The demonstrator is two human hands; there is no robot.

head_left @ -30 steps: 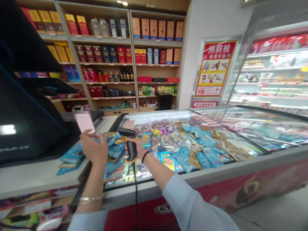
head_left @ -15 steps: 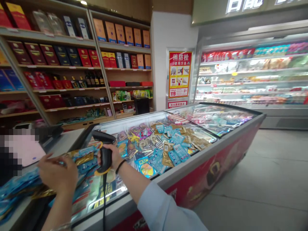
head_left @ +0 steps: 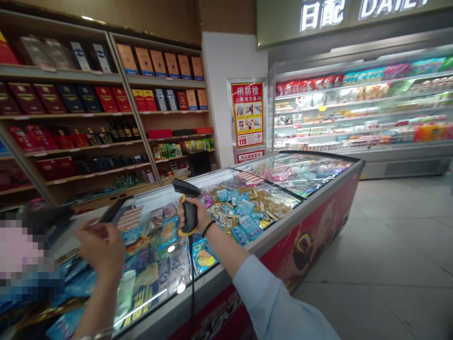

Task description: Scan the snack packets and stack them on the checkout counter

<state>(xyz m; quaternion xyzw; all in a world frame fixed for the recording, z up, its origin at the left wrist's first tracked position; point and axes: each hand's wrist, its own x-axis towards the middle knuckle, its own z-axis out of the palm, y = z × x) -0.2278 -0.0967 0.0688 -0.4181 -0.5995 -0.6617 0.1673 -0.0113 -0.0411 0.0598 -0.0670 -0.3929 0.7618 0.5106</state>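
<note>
- Head view: glass-topped chest freezer (head_left: 322, 226).
- Blue and gold packets (head_left: 251, 224) lie atop the freezer.
- Barcode scanner (head_left: 191, 215) is above the freezer, right hand (head_left: 202, 215) wrapped around it.
- Left hand (head_left: 102, 245) curls over the freezer's near-left end; cannot tell whether it pinches anything.

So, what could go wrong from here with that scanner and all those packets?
The cord of the scanner in the right hand hangs over the front edge of the freezer; it might snag if pulled sideways. The blue and gold packets lie loose near that edge, so an elbow could perhaps knock some onto the floor. More packets lie below the left hand; a low sweep might scatter them.
</note>
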